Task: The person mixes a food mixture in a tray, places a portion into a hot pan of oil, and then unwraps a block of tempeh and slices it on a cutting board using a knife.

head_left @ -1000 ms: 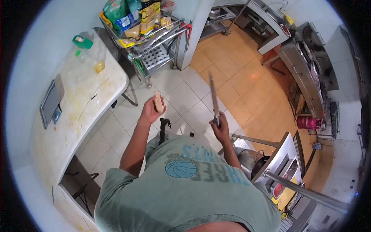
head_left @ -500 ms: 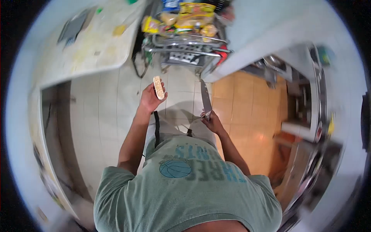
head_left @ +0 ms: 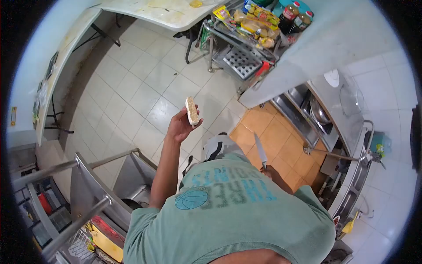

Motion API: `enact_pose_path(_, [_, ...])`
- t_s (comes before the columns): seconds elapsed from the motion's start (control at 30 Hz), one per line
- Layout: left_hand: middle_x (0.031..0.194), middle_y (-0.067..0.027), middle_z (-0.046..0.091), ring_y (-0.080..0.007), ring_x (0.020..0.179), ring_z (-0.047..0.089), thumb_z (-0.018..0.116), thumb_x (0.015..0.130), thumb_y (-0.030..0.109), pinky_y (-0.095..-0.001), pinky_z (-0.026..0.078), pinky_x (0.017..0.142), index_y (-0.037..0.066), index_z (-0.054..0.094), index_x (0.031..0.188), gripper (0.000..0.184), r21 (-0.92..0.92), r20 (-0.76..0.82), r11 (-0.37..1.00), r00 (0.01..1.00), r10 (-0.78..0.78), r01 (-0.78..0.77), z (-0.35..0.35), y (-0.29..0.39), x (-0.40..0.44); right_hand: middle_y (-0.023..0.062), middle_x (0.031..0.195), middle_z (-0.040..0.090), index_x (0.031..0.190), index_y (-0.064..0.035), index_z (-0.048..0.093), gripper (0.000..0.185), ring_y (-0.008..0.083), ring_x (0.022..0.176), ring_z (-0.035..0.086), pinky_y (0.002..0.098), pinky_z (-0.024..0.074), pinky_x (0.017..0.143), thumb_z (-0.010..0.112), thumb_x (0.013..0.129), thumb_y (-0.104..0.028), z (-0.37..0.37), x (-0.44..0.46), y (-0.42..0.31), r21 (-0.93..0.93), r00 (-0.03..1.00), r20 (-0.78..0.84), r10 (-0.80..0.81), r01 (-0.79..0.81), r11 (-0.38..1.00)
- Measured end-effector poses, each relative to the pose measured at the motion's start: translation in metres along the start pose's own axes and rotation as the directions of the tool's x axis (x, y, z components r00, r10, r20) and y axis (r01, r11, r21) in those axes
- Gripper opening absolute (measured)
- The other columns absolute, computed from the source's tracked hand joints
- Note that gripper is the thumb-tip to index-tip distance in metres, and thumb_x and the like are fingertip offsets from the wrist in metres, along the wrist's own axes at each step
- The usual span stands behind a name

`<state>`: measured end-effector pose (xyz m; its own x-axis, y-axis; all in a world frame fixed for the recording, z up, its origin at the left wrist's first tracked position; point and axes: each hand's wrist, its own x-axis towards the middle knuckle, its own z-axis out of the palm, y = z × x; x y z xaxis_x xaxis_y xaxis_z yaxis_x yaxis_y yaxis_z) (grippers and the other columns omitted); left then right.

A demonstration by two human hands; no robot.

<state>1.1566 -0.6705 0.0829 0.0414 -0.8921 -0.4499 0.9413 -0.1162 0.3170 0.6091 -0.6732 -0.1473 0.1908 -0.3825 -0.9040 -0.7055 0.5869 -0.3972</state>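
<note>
In the head view, my left hand [head_left: 179, 129] is closed around a pale, oblong block of tempeh [head_left: 192, 111], gripped by its sides. The tempeh is held up over the tiled floor, its beige speckled face turned up and its edge white. A kitchen knife [head_left: 260, 147] is in my right hand [head_left: 273, 173], its blade pointing up and slightly left in the view. My right fingers are wrapped around the handle and partly hidden. The two hands are well apart, and knife and tempeh do not touch.
A white table [head_left: 158, 13] stands ahead. Beside it, a metal rack [head_left: 244, 42] carries food packets and bottles. Metal shelving with bowls [head_left: 320, 110] is at the right, past a wall edge. Steel rails and a cabinet [head_left: 92, 180] lie at the left.
My body and view have turned to the right, bringing the right-hand shelving and the left steel rails into view. The tempeh stays in my left hand, the knife in my right.
</note>
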Motion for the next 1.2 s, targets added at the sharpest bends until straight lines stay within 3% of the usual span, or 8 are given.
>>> enact_pose_path(0.1, [0.123, -0.0069, 0.054, -0.0196, 0.107, 0.056, 0.050, 0.094, 0.023, -0.0485, 0.048, 0.095, 0.010, 0.041, 0.133, 0.041, 0.057, 0.047, 0.998, 0.999, 0.000, -0.003, 0.005, -0.040, -0.037, 0.0073, 0.079, 0.064, 0.090, -0.0033, 0.062, 0.016, 0.0236, 0.068, 0.063, 0.0342, 0.0541, 0.058, 0.069, 0.077, -0.006, 0.025, -0.020, 0.015, 0.360, 0.998, -0.060, 0.036, -0.012, 0.933])
enact_pose_path(0.4, [0.122, -0.0060, 0.052, -0.0209, 0.109, 0.056, 0.062, 0.088, 0.011, -0.0467, 0.050, 0.091, 0.010, 0.034, 0.138, 0.057, 0.239, -0.018, 0.958, 0.986, 0.168, -0.159, -0.026, -0.176, -0.182, 0.0056, 0.084, 0.064, 0.104, -0.0029, 0.061, 0.028, 0.0159, 0.078, 0.059, 0.0299, 0.0487, 0.070, 0.070, 0.078, -0.006, 0.110, -0.084, 0.032, -0.189, 0.891, -0.183, -0.416, 0.383, 0.904])
enact_pose_path(0.7, [0.112, -0.0038, 0.056, -0.0156, 0.098, 0.060, 0.059, 0.090, 0.013, -0.0340, 0.053, 0.083, 0.007, 0.041, 0.133, 0.047, 0.199, -0.301, 0.930, 0.883, 0.359, -0.310, -0.061, -0.276, -0.335, 0.0104, 0.095, 0.067, 0.102, -0.0079, 0.065, 0.031, 0.0205, 0.087, 0.063, 0.0342, 0.0506, 0.076, 0.072, 0.071, -0.005, 0.102, -0.075, 0.120, -0.694, 0.944, 0.282, -0.173, 0.325, 0.643])
enact_pose_path(0.77, [0.113, -0.0048, 0.056, -0.0155, 0.097, 0.060, 0.061, 0.089, 0.015, -0.0334, 0.054, 0.081, 0.006, 0.040, 0.133, 0.049, 0.218, -0.359, 0.931, 0.863, 0.355, -0.292, -0.075, -0.293, -0.369, 0.0105, 0.094, 0.067, 0.102, -0.0072, 0.065, 0.031, 0.0214, 0.083, 0.063, 0.0356, 0.0506, 0.075, 0.073, 0.072, -0.006, 0.088, -0.067, 0.139, -0.724, 0.961, 0.276, -0.028, 0.227, 0.652])
enact_pose_path(0.83, [0.113, -0.0055, 0.056, -0.0154, 0.095, 0.060, 0.062, 0.089, 0.015, -0.0332, 0.054, 0.081, 0.005, 0.040, 0.134, 0.052, 0.241, -0.403, 0.930, 0.843, 0.356, -0.277, -0.085, -0.305, -0.409, 0.0132, 0.094, 0.067, 0.099, -0.0086, 0.066, 0.028, 0.0226, 0.082, 0.065, 0.0371, 0.0519, 0.074, 0.070, 0.071, -0.006, 0.085, -0.090, 0.159, -0.858, 0.945, 0.279, -0.171, 0.325, 0.396])
enact_pose_path(0.97, [0.112, -0.0057, 0.057, -0.0162, 0.096, 0.060, 0.062, 0.088, 0.012, -0.0326, 0.052, 0.083, 0.002, 0.042, 0.133, 0.051, 0.450, -0.410, 0.851, 0.784, 0.466, -0.270, -0.128, -0.277, -0.490, 0.0182, 0.097, 0.060, 0.104, -0.0084, 0.062, 0.036, 0.0347, 0.088, 0.062, 0.0426, 0.0514, 0.076, 0.072, 0.069, -0.014, 0.101, -0.148, 0.188, -0.930, 0.945, 0.060, -0.322, 0.170, 0.326])
enact_pose_path(1.1, [0.116, -0.0039, 0.059, -0.0123, 0.103, 0.055, 0.064, 0.085, 0.007, -0.0279, 0.045, 0.089, 0.003, 0.047, 0.130, 0.048, 0.532, -0.271, 0.615, 0.571, 0.775, -0.582, -0.124, -0.209, -0.595, 0.0173, 0.092, 0.051, 0.099, -0.0048, 0.059, 0.029, 0.0354, 0.083, 0.056, 0.0436, 0.0478, 0.072, 0.068, 0.071, -0.007, 0.143, -0.213, 0.201, -0.874, 0.672, 0.171, -0.721, 0.442, 0.204])
enact_pose_path(1.2, [0.117, -0.0042, 0.058, -0.0116, 0.104, 0.054, 0.064, 0.083, 0.002, -0.0266, 0.041, 0.091, 0.003, 0.044, 0.133, 0.054, 0.663, -0.206, 0.464, 0.453, 0.867, -0.587, -0.139, -0.171, -0.667, 0.0153, 0.087, 0.047, 0.092, -0.0002, 0.056, 0.022, 0.0332, 0.078, 0.051, 0.0416, 0.0454, 0.067, 0.065, 0.073, -0.003, 0.202, -0.238, 0.210, -0.793, 0.372, 0.127, -0.920, 0.595, 0.131])
